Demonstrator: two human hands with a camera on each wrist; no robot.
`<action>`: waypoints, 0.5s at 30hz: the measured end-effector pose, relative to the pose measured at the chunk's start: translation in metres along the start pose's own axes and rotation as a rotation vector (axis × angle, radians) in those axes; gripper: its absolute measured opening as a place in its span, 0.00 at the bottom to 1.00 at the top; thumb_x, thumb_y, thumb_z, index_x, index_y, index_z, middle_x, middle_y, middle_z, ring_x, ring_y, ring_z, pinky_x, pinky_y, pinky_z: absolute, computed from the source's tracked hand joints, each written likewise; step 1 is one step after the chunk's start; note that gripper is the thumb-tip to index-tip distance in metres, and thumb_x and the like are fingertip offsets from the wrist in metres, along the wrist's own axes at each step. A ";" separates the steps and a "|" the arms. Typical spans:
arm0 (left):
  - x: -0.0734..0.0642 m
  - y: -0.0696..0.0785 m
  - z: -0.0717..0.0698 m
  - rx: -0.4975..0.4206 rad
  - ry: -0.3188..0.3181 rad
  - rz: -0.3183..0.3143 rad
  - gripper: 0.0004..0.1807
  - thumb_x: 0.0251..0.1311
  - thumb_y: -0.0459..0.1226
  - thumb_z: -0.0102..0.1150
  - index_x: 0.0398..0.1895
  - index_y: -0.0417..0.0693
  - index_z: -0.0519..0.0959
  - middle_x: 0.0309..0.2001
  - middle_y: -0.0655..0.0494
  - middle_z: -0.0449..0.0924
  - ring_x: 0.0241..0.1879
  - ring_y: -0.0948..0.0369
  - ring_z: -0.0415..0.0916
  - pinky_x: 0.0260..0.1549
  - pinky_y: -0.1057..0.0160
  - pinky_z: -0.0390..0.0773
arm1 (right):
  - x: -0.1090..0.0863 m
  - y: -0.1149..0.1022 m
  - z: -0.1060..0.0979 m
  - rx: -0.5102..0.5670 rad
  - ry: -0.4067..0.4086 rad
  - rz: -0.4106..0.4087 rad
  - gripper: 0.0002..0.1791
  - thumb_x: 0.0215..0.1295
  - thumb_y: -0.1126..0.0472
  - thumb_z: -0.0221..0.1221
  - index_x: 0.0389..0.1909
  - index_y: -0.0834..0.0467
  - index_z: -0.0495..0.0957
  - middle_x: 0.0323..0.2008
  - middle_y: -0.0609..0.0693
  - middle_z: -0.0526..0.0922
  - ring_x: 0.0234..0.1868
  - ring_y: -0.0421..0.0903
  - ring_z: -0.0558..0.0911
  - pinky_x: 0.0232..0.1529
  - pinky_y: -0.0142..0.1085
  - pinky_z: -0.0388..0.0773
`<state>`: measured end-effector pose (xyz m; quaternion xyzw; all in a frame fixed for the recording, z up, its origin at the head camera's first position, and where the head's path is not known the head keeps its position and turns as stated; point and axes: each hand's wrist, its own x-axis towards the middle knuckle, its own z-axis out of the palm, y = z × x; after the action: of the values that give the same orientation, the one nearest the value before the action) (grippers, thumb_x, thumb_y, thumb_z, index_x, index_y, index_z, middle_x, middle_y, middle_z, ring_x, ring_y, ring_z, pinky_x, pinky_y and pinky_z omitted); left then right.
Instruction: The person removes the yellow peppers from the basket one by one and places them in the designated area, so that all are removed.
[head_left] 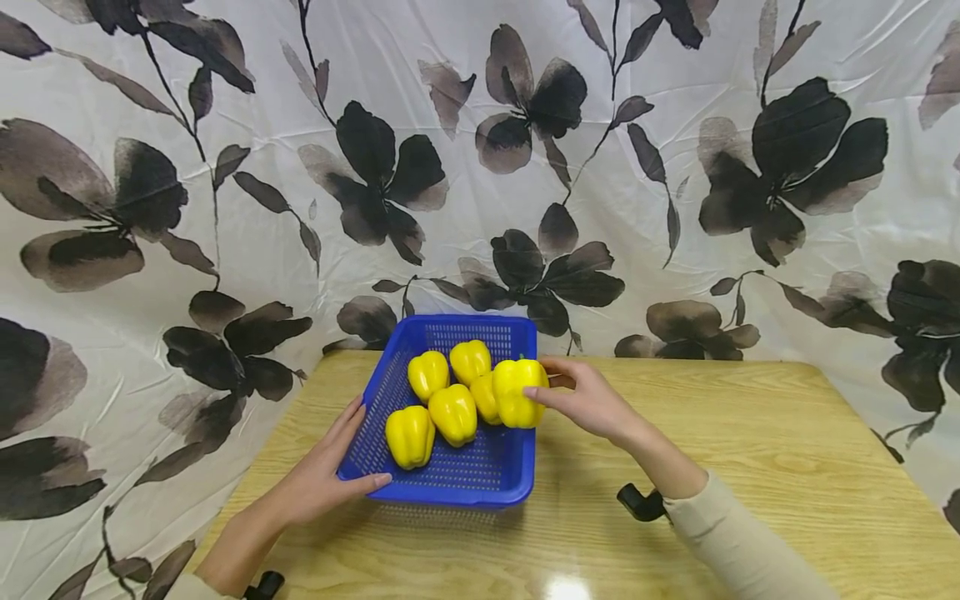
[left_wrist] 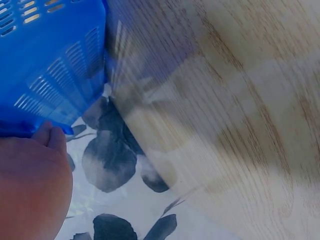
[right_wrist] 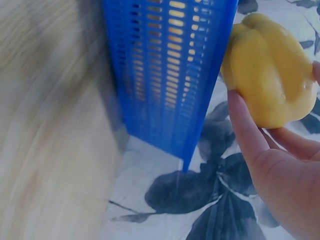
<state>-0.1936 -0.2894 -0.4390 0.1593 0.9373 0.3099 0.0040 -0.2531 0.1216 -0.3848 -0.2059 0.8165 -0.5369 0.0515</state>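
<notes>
Peppers (head_left: 453, 415) are counted: five in one basket (head_left: 483, 500) gripped by wide-parted left fingers (head_left: 345, 427), a sixth grasped by right fingers (head_left: 553, 398).

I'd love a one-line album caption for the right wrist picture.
A right hand holds a yellow bell pepper near the rim of a blue basket.

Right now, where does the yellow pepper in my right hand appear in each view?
Head: the held yellow pepper is just right of centre, below mid-height.
Left wrist: not in it.
Right wrist: the yellow pepper is upper right.
Shared landmark: the blue basket, lower middle, upper left, upper middle respectively.
</notes>
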 end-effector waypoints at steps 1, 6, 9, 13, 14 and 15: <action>0.000 0.000 0.000 -0.002 -0.001 0.001 0.61 0.60 0.57 0.69 0.84 0.45 0.41 0.84 0.52 0.32 0.79 0.36 0.41 0.68 0.26 0.53 | -0.001 0.002 -0.002 0.004 -0.002 0.001 0.35 0.68 0.48 0.66 0.70 0.62 0.71 0.63 0.56 0.79 0.59 0.53 0.81 0.56 0.45 0.82; -0.001 0.000 0.002 -0.005 -0.005 0.003 0.61 0.60 0.57 0.69 0.84 0.45 0.41 0.84 0.50 0.32 0.79 0.35 0.41 0.67 0.26 0.53 | -0.004 0.009 -0.011 0.042 -0.012 0.003 0.35 0.71 0.50 0.64 0.71 0.65 0.69 0.65 0.61 0.77 0.61 0.56 0.81 0.56 0.45 0.82; -0.001 0.001 0.001 -0.004 -0.009 -0.007 0.61 0.60 0.58 0.68 0.84 0.46 0.41 0.84 0.50 0.32 0.79 0.35 0.41 0.67 0.25 0.53 | -0.006 0.012 -0.017 0.050 -0.007 0.000 0.34 0.71 0.51 0.64 0.71 0.65 0.69 0.65 0.61 0.77 0.62 0.57 0.80 0.57 0.45 0.82; -0.001 0.002 0.000 -0.002 -0.013 -0.013 0.61 0.60 0.58 0.68 0.84 0.46 0.41 0.84 0.50 0.32 0.79 0.35 0.41 0.67 0.26 0.53 | -0.008 0.014 -0.024 0.052 0.006 0.004 0.35 0.71 0.52 0.64 0.71 0.67 0.68 0.65 0.63 0.76 0.63 0.60 0.79 0.57 0.45 0.82; -0.001 0.002 0.000 0.000 -0.013 -0.012 0.61 0.60 0.58 0.68 0.84 0.46 0.41 0.84 0.50 0.32 0.79 0.35 0.41 0.67 0.26 0.53 | -0.009 0.014 -0.026 0.052 0.010 0.008 0.35 0.72 0.52 0.64 0.71 0.67 0.67 0.65 0.63 0.76 0.63 0.60 0.79 0.57 0.45 0.82; -0.001 0.003 -0.001 0.002 -0.012 -0.011 0.61 0.60 0.58 0.68 0.84 0.46 0.40 0.84 0.50 0.32 0.79 0.35 0.41 0.67 0.26 0.53 | -0.009 0.015 -0.027 0.056 0.013 0.008 0.35 0.72 0.52 0.64 0.71 0.68 0.67 0.66 0.64 0.75 0.63 0.61 0.78 0.56 0.44 0.82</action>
<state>-0.1921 -0.2881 -0.4371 0.1562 0.9384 0.3081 0.0112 -0.2574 0.1535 -0.3881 -0.1977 0.8023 -0.5607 0.0540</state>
